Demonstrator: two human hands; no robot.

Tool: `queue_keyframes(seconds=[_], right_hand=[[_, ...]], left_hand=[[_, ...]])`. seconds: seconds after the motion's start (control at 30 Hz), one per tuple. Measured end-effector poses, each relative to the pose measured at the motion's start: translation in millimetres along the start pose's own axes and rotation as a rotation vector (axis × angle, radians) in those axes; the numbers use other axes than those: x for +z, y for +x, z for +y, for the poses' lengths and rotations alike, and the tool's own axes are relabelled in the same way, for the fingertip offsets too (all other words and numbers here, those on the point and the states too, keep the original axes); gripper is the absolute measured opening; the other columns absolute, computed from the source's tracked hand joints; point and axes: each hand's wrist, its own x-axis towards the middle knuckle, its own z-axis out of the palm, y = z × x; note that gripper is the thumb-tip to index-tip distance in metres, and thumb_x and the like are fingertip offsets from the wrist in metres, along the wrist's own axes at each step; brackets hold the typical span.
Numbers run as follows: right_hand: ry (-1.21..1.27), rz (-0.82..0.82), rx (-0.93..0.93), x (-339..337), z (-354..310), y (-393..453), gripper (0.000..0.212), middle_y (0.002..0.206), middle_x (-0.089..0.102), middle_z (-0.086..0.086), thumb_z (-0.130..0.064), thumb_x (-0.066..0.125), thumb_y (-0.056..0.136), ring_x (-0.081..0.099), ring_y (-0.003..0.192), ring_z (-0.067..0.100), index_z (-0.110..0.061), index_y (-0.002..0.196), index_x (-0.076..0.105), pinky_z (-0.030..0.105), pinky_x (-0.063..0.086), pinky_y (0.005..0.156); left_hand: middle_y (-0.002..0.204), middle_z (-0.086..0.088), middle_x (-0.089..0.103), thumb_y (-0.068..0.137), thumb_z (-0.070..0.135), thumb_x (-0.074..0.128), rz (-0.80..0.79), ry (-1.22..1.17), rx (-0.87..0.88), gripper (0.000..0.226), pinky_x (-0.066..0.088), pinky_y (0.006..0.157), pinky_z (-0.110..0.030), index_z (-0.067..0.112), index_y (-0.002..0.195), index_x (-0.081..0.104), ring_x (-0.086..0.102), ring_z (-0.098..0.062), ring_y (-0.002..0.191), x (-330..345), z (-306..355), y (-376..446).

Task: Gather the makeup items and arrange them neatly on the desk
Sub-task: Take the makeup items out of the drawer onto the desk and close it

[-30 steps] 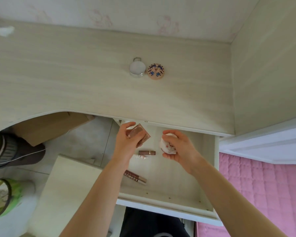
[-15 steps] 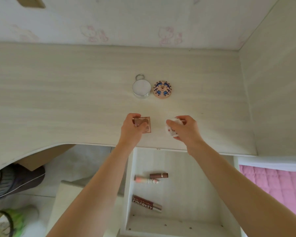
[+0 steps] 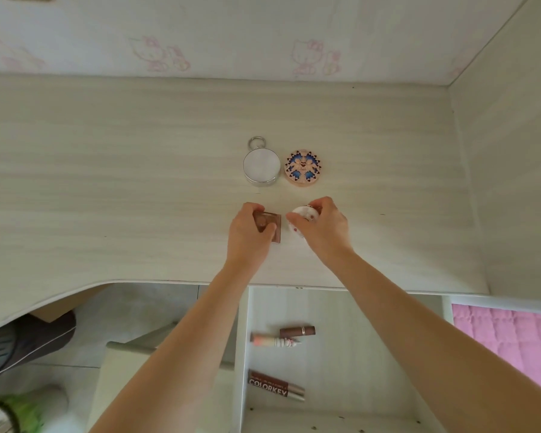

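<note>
My left hand (image 3: 250, 237) grips a small brown square palette (image 3: 270, 226) low over the pale wooden desk (image 3: 107, 189). My right hand (image 3: 322, 228) holds a round white compact with red dots (image 3: 302, 215) right beside it. Behind them on the desk sit a silver round tin with a ring (image 3: 261, 167) and a pink round compact with a blue pattern (image 3: 302, 168), side by side. In the open drawer (image 3: 341, 354) below lie a brown lipstick (image 3: 297, 331), a pink-and-white tube (image 3: 274, 341) and a brown COLORKEY tube (image 3: 275, 385).
A wallpapered wall backs the desk, and a wooden side panel (image 3: 512, 182) closes it on the right. Pink bedding (image 3: 509, 339) shows at lower right. A dark shoe (image 3: 22, 345) and a green-and-white object (image 3: 10, 414) lie on the floor at lower left.
Both hands lifted the palette and the white compact out of the drawer and carried them forward over the desk, to just in front of the two round items.
</note>
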Motion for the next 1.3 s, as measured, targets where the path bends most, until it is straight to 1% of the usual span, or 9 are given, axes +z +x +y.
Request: queue_keyframes(seconds=[0.07,0.23,0.33,0.47,0.63,0.77,0.93,1.17,1.3], right_hand=[[-0.057,0.007,-0.004,3.6,0.3,2.2,0.052,0.112,0.051,0.003,-0.047,0.070,0.076,0.049,0.105,0.025,-0.015,0.115,0.055,0.036,0.047,0.087],[-0.128,0.005,-0.001,7.3,2.4,4.0,0.053,0.120,0.046,0.008,-0.049,0.064,0.082,0.042,0.110,0.027,-0.014,0.122,0.057,0.027,0.032,0.085],[-0.161,0.027,-0.027,8.6,4.1,2.2,0.053,0.124,0.046,0.009,-0.047,0.059,0.086,0.042,0.115,0.028,-0.013,0.126,0.053,0.029,0.034,0.090],[-0.149,0.104,-0.160,9.2,12.9,-16.9,0.052,0.137,0.039,0.010,-0.033,0.050,0.094,0.037,0.123,0.028,-0.012,0.141,0.038,0.039,0.038,0.099],[-0.196,0.093,-0.412,12.0,33.1,-38.7,0.061,0.146,0.031,0.009,-0.019,0.057,0.091,0.037,0.130,0.027,-0.014,0.145,0.030,0.035,0.042,0.099],[-0.273,0.091,-0.493,15.1,40.7,-40.9,0.059,0.150,0.027,0.009,-0.005,0.058,0.088,0.039,0.130,0.031,-0.019,0.142,0.038,0.035,0.048,0.093],[-0.188,0.129,-0.479,16.7,36.7,-32.2,0.048,0.142,0.037,0.012,0.001,0.059,0.085,0.051,0.120,0.034,-0.016,0.129,0.050,0.036,0.052,0.087],[-0.133,0.140,-0.461,19.8,18.1,-13.4,0.045,0.136,0.040,0.012,0.000,0.057,0.087,0.051,0.114,0.033,-0.012,0.129,0.050,0.039,0.051,0.088],[-0.140,0.140,-0.412,20.8,11.3,-5.5,0.045,0.136,0.039,0.009,-0.002,0.057,0.088,0.051,0.113,0.031,-0.013,0.131,0.048,0.042,0.052,0.084]], left_hand=[[0.109,0.001,0.054,0.082,0.014,0.066,0.025,0.038,0.016,0.034,0.046,0.090,-0.033,0.015,0.115,0.058,0.051,-0.021,0.106,1.2,-3.4,2.7],[0.118,-0.002,0.050,0.083,0.022,0.068,0.076,0.182,0.050,0.034,0.034,0.091,-0.024,0.016,0.116,0.061,0.038,-0.022,0.106,0.2,-9.1,5.6],[0.129,-0.004,0.049,0.086,0.022,0.066,0.127,0.252,0.124,0.035,0.034,0.096,-0.030,0.014,0.120,0.062,0.040,-0.028,0.113,-0.2,-12.8,3.3],[0.136,-0.010,0.050,0.087,0.010,0.060,0.244,0.341,0.344,0.040,0.037,0.102,-0.040,0.008,0.127,0.057,0.041,-0.032,0.124,-0.5,-26.1,-16.9],[0.151,-0.008,0.037,0.091,0.012,0.044,0.081,0.499,0.536,0.052,0.030,0.114,-0.044,0.007,0.142,0.042,0.023,-0.025,0.145,12.3,-46.0,-45.1],[0.156,-0.007,0.027,0.093,0.022,0.035,0.012,0.609,0.506,0.056,0.028,0.115,-0.047,0.010,0.148,0.033,0.015,-0.023,0.148,19.1,-51.4,-49.2],[0.157,-0.005,0.027,0.092,0.027,0.031,0.017,0.652,0.481,0.057,0.021,0.117,-0.049,0.014,0.148,0.032,0.015,-0.023,0.147,19.3,-46.6,-39.2],[0.157,-0.005,0.026,0.091,0.018,0.052,0.031,0.615,0.470,0.059,0.021,0.117,-0.048,0.013,0.147,0.035,0.015,-0.021,0.147,17.7,-36.4,-17.6],[0.156,-0.006,0.029,0.090,0.015,0.056,0.039,0.611,0.485,0.058,0.024,0.116,-0.049,0.012,0.145,0.039,0.019,-0.023,0.146,18.0,-34.6,-10.6]])
